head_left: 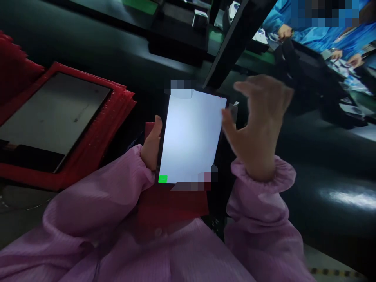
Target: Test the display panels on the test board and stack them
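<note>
A tablet [192, 137] with a bright white screen and a small green patch at its lower left corner is in the middle of the head view. My left hand [152, 147] holds its left edge, thumb along the side and the other fingers hidden beneath. Raised at the right edge, my right hand [258, 121] has its thumb and fingers spread apart and nothing in them. A red sheet [173, 205] lies under the tablet, towards my body.
A dark-screened panel [55, 117] rests on stacked red sleeves [117, 113] at left. Beyond the tablet are a black tray [179, 35] and a slanting dark post [235, 43]. People in blue work at the upper right, near black bins [308, 58].
</note>
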Motion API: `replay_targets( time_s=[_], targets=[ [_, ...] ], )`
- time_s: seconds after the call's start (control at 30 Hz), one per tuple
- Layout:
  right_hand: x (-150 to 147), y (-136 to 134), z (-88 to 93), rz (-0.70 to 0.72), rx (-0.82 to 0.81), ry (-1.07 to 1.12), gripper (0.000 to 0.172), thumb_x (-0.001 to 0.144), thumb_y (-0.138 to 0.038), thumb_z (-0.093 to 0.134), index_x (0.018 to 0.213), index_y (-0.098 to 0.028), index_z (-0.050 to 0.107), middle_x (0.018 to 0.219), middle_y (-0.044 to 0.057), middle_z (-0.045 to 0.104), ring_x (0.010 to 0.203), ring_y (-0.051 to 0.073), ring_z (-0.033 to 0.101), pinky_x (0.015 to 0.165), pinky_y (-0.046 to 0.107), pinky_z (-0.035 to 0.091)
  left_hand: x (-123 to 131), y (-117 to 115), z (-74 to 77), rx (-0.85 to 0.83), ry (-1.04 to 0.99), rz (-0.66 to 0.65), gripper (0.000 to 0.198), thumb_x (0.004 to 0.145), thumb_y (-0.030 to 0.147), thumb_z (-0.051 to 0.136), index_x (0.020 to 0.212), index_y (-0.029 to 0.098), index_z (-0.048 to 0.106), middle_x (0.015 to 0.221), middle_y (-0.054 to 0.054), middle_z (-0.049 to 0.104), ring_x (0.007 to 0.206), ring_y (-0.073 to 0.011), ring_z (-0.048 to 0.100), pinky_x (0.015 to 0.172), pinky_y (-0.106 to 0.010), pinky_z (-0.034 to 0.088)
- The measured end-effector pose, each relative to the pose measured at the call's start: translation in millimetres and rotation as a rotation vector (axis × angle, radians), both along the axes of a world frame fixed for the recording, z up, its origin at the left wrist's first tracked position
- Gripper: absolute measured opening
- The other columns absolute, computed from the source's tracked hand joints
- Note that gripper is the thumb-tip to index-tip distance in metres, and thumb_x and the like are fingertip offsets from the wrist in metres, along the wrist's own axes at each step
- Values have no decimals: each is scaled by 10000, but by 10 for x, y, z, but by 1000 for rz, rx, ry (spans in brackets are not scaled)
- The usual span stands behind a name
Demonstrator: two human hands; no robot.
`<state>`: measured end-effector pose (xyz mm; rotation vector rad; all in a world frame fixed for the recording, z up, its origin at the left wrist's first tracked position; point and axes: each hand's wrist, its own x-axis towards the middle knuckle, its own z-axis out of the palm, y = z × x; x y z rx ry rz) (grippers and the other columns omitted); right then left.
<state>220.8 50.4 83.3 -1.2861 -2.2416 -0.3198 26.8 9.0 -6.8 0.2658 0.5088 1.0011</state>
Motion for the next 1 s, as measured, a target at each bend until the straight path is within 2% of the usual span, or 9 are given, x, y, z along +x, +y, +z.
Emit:
replay_targets(
  time_s=[0.13, 0.2, 0.3, 0.43, 0.5, 0.63, 0.77, 0.87, 1.0],
  targets=[
    [-249, -202, -184, 240, -182, -219, 874, 851, -650, 578, 1492, -117, 314, 1524, 204, 326, 1442, 370, 249, 1161, 554, 275, -10, 35, -111, 107, 107, 45, 786, 834, 820, 299, 1284, 238, 576, 1206, -44, 693, 1258, -329, 575, 1023, -532, 508],
    [-329, -252, -289, 256, -231, -300, 963, 807, -667, 623, 1522, -130, 267, 1573, 206, 247, 1469, 393, 182, 1171, 573, 251, -13, 48, -141, 152, 182, 89, 769, 828, 826, 308, 1253, 253, 595, 1164, -37, 704, 1276, -331, 560, 1029, -549, 499],
    [-390, -291, -365, 228, -225, -341, 871, 812, -566, 675, 1490, -127, 349, 1553, 222, 299, 1441, 396, 258, 1156, 562, 289, -15, 58, -128, 190, 278, 132, 721, 843, 807, 316, 1192, 259, 631, 1111, -45, 714, 1275, -328, 561, 1007, -555, 512],
    [-423, -317, -340, 234, -185, -312, 365, 947, -297, 574, 1279, -147, 580, 1347, 176, 562, 1261, 312, 497, 979, 452, 491, -3, 64, -59, 224, 262, 84, 773, 879, 780, 186, 1192, 228, 626, 1126, -76, 707, 1242, -313, 588, 973, -534, 539],
    [-427, -311, -325, 248, -175, -287, 229, 979, -205, 497, 1146, -153, 645, 1205, 145, 642, 1146, 273, 564, 860, 396, 537, 4, 69, -47, 262, 280, 110, 760, 900, 750, 162, 1165, 215, 634, 1114, -79, 709, 1223, -308, 601, 960, -527, 548],
    [-360, -261, -267, 269, -173, -136, 250, 996, -243, 475, 1192, -173, 613, 1181, 121, 643, 1101, 247, 580, 868, 391, 528, 3, 76, -72, 293, 335, 181, 698, 918, 719, 206, 1143, 223, 642, 1107, -61, 712, 1234, -304, 593, 967, -512, 548],
    [-163, -183, -116, -20, -146, 98, 412, 986, -391, 485, 1335, -174, 504, 1212, 153, 611, 1149, 324, 553, 959, 522, 456, -15, 68, -74, 309, 281, 125, 766, 859, 802, 202, 1221, 255, 598, 1155, -62, 702, 1215, -336, 603, 951, -542, 550],
    [2, -89, -22, -114, -428, 171, 394, 999, -436, 431, 1258, -164, 551, 959, 107, 676, 914, 297, 641, 802, 469, 493, -35, 60, -57, 209, 197, 145, 757, 847, 813, 222, 1214, 272, 604, 1163, -49, 703, 1147, -328, 645, 905, -525, 572],
    [86, 26, 10, 99, -830, 305, 335, 1019, -385, 382, 849, -204, 607, 652, -8, 602, 563, 139, 573, 634, 317, 447, -59, 58, -58, 26, 135, 264, 719, 856, 795, 257, 1148, 262, 641, 1068, -41, 731, 987, -286, 704, 804, -464, 608]
  ],
)
